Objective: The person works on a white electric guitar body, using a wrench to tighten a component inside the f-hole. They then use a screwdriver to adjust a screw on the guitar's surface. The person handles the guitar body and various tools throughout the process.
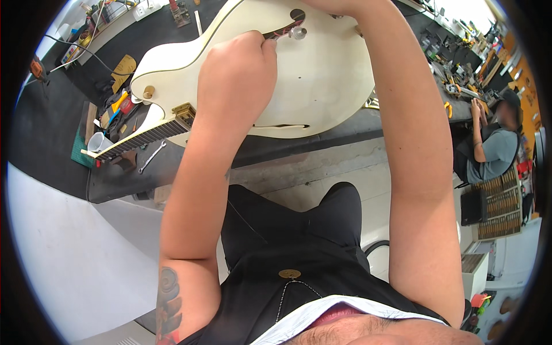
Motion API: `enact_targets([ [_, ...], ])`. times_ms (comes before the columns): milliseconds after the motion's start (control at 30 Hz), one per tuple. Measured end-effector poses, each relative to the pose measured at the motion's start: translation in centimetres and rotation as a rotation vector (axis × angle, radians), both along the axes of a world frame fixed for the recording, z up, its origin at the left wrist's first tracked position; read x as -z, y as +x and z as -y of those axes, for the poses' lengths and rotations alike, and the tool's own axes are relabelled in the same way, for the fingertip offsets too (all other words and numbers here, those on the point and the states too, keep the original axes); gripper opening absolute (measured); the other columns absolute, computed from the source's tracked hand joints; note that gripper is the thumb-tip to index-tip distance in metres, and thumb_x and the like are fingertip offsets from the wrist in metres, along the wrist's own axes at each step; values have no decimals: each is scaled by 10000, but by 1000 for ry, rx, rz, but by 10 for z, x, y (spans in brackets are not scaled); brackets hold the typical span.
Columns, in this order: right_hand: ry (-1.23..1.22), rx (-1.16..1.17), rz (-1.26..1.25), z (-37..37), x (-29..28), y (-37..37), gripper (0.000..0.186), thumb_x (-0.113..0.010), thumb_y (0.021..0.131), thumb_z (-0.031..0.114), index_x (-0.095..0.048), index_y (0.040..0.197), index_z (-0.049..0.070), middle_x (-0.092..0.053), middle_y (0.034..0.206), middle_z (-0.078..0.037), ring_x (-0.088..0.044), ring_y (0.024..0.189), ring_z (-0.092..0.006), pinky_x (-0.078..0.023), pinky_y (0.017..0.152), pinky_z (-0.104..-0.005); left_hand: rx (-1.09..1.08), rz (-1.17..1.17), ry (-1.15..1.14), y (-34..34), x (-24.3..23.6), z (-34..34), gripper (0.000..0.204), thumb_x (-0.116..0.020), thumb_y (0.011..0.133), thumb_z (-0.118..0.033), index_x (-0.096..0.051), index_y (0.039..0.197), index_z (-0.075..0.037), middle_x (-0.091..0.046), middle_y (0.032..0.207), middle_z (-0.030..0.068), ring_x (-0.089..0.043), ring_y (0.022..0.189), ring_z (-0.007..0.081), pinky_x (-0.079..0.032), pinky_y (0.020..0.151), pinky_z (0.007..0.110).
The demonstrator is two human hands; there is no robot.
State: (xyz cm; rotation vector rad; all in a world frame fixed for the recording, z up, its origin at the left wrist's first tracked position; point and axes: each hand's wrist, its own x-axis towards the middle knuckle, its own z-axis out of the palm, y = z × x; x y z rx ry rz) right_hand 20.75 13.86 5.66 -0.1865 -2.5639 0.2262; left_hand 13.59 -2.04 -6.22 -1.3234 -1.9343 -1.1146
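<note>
A cream hollow-body guitar [333,75] lies on the dark bench, its neck [135,138] pointing lower left. My left hand [236,77] is closed at the upper f-hole [296,16], pinching a small silver cylindrical part [297,33] beside some red wires. My right hand [339,6] reaches to the top of the guitar body; most of it is cut off by the frame's upper edge, so its grip is hidden. A gold pickup or bridge piece [184,112] sits near the neck.
The bench [328,144] holds a wrench [150,158], a plastic cup [99,142], assorted tools [118,103] and a green mat [80,152] at left. A person in grey [491,149] sits at the right beside more tools [460,89] and a slotted rack [494,207].
</note>
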Motion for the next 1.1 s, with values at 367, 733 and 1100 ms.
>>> enact_targets([
  [367,-34,52,24,5,-5,7,642,-642,976,610,-697,1300,59,-717,1272,-248,-678,1188,-387,-517,1024,-440,36,-152,-58,-4,-8,-4,224,-622,913,-95,-664,738,39,-667,732,243,-661,707,455,-535,662,520],
  [733,-36,43,34,10,-2,7,650,-636,975,609,-693,1313,57,-712,1289,-251,-673,1202,-395,-509,1041,-447,-5,-160,-161,-4,-16,0,280,-625,918,-146,-653,731,60,-640,709,269,-655,712,460,-540,686,510],
  [1100,-51,31,32,14,-3,8,655,-634,973,599,-688,1317,43,-710,1286,-264,-670,1206,-405,-505,1047,-449,-33,-240,-151,-3,-13,-3,84,-617,747,3,-638,668,21,-656,680,226,-668,660,412,-555,608,477],
])
